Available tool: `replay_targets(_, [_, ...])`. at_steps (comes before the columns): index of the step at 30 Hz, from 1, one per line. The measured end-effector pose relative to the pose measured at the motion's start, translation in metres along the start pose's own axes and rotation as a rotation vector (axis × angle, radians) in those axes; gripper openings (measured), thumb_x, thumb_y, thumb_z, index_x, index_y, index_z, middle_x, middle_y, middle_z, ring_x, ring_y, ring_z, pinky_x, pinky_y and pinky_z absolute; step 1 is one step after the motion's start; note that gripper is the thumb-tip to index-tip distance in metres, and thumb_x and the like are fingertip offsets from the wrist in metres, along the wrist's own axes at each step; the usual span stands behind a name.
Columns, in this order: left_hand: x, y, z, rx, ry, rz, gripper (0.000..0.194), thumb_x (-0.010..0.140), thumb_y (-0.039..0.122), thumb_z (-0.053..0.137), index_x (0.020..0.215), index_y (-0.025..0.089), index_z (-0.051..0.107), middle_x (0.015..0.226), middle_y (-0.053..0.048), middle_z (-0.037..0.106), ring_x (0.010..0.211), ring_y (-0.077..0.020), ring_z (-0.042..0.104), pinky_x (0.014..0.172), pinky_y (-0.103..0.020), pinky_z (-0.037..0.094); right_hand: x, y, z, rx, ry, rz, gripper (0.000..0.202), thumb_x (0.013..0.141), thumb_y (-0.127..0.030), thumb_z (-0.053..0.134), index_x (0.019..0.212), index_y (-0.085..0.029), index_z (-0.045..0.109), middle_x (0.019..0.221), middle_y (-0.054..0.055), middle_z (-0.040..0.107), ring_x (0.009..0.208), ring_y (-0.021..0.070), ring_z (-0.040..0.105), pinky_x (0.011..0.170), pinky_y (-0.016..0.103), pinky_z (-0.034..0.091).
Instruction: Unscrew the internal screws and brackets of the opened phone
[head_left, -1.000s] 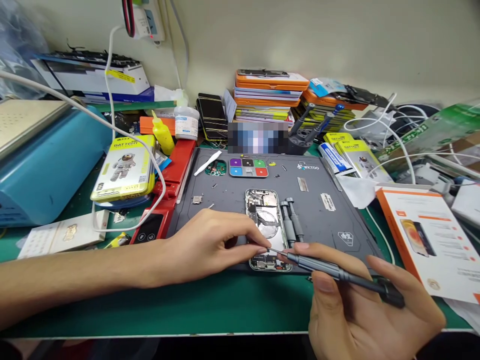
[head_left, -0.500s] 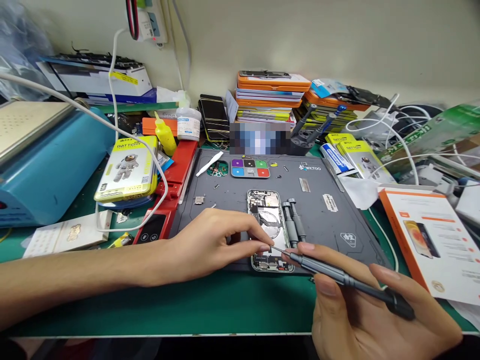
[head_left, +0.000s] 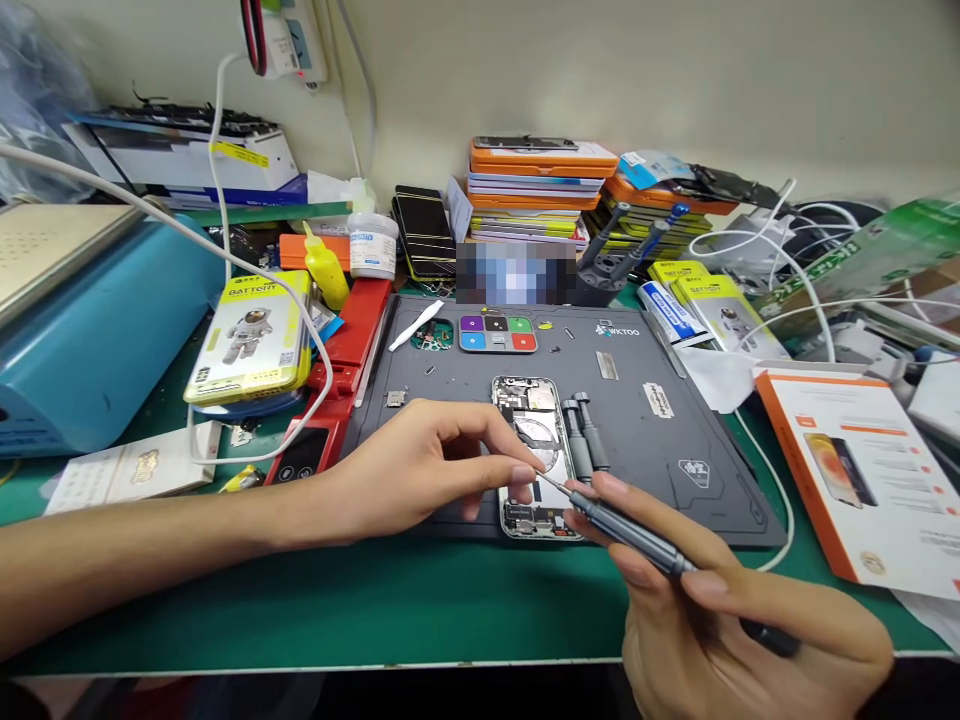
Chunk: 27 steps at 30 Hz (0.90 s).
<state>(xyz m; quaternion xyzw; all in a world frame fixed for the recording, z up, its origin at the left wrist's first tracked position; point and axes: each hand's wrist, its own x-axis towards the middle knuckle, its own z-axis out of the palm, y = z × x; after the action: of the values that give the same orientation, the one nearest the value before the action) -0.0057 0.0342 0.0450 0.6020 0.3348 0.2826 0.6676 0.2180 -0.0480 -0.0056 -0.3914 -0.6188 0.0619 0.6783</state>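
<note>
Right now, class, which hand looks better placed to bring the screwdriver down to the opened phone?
Right, probably: the right hand holds the screwdriver by its handle, tip over the opened phone, while the left hand has only fingertips there.

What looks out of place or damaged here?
The rectangular silver-framed phone looks odd: it lies open, inner parts exposed. Small loose metal pieces look stray, scattered on the flat dark-grey mat. No spill shows.

Phone-repair workbench, opened phone, precision screwdrivers
</note>
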Motion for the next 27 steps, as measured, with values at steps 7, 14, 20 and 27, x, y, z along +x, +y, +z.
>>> replay_targets(7, [0.003,0.000,-0.001,-0.222,-0.073,-0.052,0.010,0.099,0.024,0.079,0.098,0.014,0.078,0.093,-0.005,0.083,0.070,-0.0114,0.076,0.059,-0.018,0.057,0.003,-0.006,0.006,0.038,-0.004,0.009,0.037,0.073,0.008,0.087,0.089,-0.016,0.064,0.084,0.003,0.083,0.084,0.0364,0.086,0.064,0.042,0.076])
replay_targets(14, [0.002,-0.001,0.000,-0.293,-0.108,-0.033,0.003,0.097,0.017,0.080,0.098,0.014,0.081,0.092,-0.003,0.085,0.080,-0.0119,0.079,0.073,-0.019,0.065,0.004,-0.008,0.009,0.091,0.128,0.088,0.038,0.073,0.003,0.090,0.090,-0.015,0.062,0.077,-0.008,0.062,0.083,0.0321,0.086,0.070,0.037,0.077])
replay_targets(20, [0.002,0.000,0.000,-0.311,-0.116,-0.037,0.004,0.097,0.012,0.078,0.097,0.014,0.082,0.091,-0.004,0.085,0.081,-0.0124,0.080,0.075,-0.020,0.066,0.003,-0.006,0.006,0.059,0.136,0.067,0.035,0.076,-0.005,0.092,0.091,-0.016,0.063,0.075,-0.007,0.061,0.082,0.0321,0.086,0.063,0.036,0.076])
replay_targets(27, [0.002,-0.001,-0.001,-0.308,-0.125,-0.040,0.005,0.096,0.013,0.079,0.098,0.015,0.083,0.094,-0.003,0.086,0.081,-0.0116,0.080,0.076,-0.019,0.065,0.005,-0.009,0.009,0.054,0.117,0.076,0.036,0.075,-0.001,0.091,0.089,-0.016,0.062,0.074,-0.008,0.062,0.080,0.0318,0.086,0.065,0.039,0.076])
